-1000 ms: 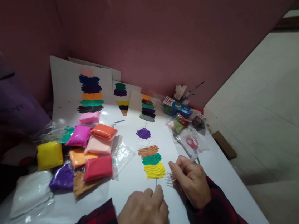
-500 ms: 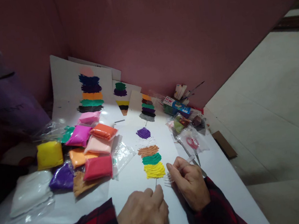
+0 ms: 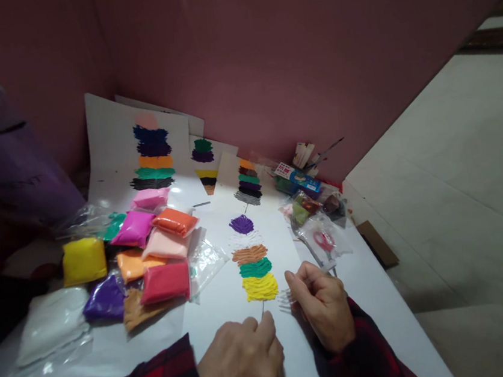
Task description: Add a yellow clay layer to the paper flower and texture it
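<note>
My right hand (image 3: 323,308) is closed around a clear plastic fork (image 3: 286,301), its tines pointing left, just off the yellow clay band (image 3: 260,287). My left hand (image 3: 242,359) rests on the white paper (image 3: 219,301) below that band, fingers curled; what they hold, if anything, is hidden. A thin dark line (image 3: 263,308) runs from the yellow band to my left fingertips. Above the yellow, ridged clay is stacked in a green band (image 3: 255,267), a brown band (image 3: 250,254), a white band (image 3: 245,238) and a purple piece (image 3: 241,224).
Packets of coloured clay, among them a red one (image 3: 165,282), are heaped at left. Papers with similar clay bands, such as one sheet (image 3: 109,138), lean on the pink wall (image 3: 264,60). At right lie a metal fork (image 3: 305,240), bagged scissors (image 3: 324,241) and a box (image 3: 298,178).
My right hand has shifted slightly right, taking the plastic fork a little farther from the yellow band. My left hand stays in place.
</note>
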`<state>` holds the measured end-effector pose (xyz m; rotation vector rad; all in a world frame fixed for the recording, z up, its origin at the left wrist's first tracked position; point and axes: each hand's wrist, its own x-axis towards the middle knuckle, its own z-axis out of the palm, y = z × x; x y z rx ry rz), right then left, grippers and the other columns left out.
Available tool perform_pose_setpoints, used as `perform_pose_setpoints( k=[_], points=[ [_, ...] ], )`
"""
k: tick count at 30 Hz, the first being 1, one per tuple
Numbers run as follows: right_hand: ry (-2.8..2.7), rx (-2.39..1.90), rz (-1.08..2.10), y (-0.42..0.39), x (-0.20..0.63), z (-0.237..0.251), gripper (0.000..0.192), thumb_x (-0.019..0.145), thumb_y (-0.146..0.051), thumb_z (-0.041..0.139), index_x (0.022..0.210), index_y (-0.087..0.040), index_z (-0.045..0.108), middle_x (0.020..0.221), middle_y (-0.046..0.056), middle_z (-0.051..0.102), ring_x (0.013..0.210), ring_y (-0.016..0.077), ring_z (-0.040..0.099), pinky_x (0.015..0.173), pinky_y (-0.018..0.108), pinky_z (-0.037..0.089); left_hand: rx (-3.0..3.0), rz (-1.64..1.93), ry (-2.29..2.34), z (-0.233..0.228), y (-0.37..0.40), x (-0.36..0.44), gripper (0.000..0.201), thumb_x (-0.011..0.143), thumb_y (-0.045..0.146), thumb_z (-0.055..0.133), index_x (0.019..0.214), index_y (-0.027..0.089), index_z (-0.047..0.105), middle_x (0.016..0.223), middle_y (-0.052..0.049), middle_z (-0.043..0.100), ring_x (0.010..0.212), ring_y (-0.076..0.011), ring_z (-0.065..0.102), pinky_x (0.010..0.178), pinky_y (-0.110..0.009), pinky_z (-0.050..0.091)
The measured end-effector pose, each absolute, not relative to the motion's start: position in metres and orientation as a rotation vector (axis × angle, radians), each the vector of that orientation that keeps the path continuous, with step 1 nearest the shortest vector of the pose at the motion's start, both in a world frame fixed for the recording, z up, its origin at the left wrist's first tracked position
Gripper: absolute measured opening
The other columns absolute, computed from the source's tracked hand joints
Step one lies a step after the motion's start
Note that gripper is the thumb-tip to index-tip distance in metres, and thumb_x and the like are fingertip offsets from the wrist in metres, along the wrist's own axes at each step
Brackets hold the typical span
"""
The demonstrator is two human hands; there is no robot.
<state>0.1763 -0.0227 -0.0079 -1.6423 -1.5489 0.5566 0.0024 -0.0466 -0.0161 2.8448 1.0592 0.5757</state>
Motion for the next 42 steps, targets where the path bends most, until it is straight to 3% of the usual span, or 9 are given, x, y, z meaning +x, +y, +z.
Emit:
perform_pose_setpoints(
  k=[30, 42],
  points=[
    [-1.596, -1.662, 0.501, -0.0215, 0.1767, -0.0094, 0.039, 0.091, -0.042, 0.052, 0.059, -0.023, 0.040, 0.036, -0.007, 0.044, 0.031, 0.0094, 0.041, 0.036, 0.021, 0.031, 2.853, 0.570, 1.050, -0.0175, -0.0484, 0.0018, 0.010, 0.086, 0.007, 0.058, 0.081, 0.016, 0.060, 0.096, -0.005, 0.068, 0.066, -0.0158, 0.060, 0.049, -0.027, 0.044],
    [-1.602, -1.674, 0.429, -0.0203, 0.1775, -0.0103, 0.038, 0.091, -0.040, 0.052, 0.058, -0.023, 0.041, 0.038, -0.006, 0.046, 0.034, 0.0099, 0.045, 0.038, 0.021, 0.032, 2.840, 0.591, 1.039, -0.0166, -0.0476, 0.0024, 0.010, 0.081, 0.007, 0.064, 0.081, 0.017, 0.064, 0.098, -0.004, 0.071, 0.062, -0.0202, 0.062, 0.044, -0.032, 0.047]
  ],
)
